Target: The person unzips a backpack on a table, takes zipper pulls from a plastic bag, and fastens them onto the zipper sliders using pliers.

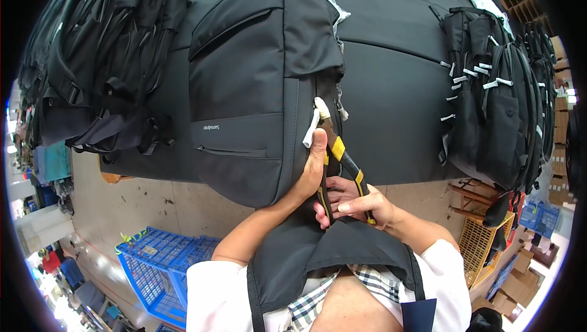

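A black backpack (244, 87) lies in front of me, its Samsonite lettering upside down to my view. My right hand (364, 202) is closed around the black-and-yellow handles of a pair of pliers (343, 159). The pliers' jaws, covered in pale material, meet the backpack's side beside a white-wrapped zipper pull (312, 128). Along that same side edge, my left hand (313, 164) grips the backpack, thumb pointing up just below the white pull. Its other fingers are hidden. Another zipper pull in clear wrap (342, 109) hangs on the far side.
Black backpacks (116, 51) are piled on the left of the black-covered table (391, 106). More backpacks (495, 99) with white-wrapped pulls stand at the right. A blue plastic crate (165, 265) is on the floor at lower left, a yellow crate (483, 246) at lower right.
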The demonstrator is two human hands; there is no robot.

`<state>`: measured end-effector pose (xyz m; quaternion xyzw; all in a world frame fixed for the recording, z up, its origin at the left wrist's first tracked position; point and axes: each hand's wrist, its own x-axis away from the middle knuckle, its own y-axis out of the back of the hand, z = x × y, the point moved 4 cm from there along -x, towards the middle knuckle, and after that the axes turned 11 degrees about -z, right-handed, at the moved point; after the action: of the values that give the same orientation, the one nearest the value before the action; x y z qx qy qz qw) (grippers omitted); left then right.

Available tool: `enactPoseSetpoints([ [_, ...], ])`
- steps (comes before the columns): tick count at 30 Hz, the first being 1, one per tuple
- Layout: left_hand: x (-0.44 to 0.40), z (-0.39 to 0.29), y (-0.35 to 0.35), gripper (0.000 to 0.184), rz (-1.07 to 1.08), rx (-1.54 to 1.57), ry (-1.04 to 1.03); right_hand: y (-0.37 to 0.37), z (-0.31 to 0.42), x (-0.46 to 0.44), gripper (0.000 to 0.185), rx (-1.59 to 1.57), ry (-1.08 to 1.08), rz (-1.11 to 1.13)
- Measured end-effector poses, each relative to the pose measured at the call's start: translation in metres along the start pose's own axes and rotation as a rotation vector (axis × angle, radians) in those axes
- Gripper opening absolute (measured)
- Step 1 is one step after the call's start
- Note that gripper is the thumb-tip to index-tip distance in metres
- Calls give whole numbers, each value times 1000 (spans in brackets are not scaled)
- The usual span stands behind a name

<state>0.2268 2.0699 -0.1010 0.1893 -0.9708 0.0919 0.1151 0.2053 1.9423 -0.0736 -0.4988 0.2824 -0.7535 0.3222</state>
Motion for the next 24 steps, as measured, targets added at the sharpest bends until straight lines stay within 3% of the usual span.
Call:
enactPoseSetpoints([
  [12,-12,-10,7,61,54,-35,-30,-6,19,23,77,203,87,-28],
  [13,-10,-10,9,62,125,93,153,-3,17,31,77,256,84,-34],
  [14,-10,-17,13,61,125,227,193,1,15,37,77,308,79,-40],
  [16,-15,-50,23,60,-158,68,-135,3,13,42,79,346,92,11],
  [17,-18,-67,28,67,-168,-65,-243,3,13,43,79,330,153,-25],
  [18,-27,-46,34,55,-180,-50,-208,3,13,43,79,312,217,-62],
  [20,-25,-48,24,49,-159,165,-55,0,17,37,78,375,221,-96],
  [24,-19,-46,29,40,-278,135,62,-6,18,25,75,287,129,-111],
])
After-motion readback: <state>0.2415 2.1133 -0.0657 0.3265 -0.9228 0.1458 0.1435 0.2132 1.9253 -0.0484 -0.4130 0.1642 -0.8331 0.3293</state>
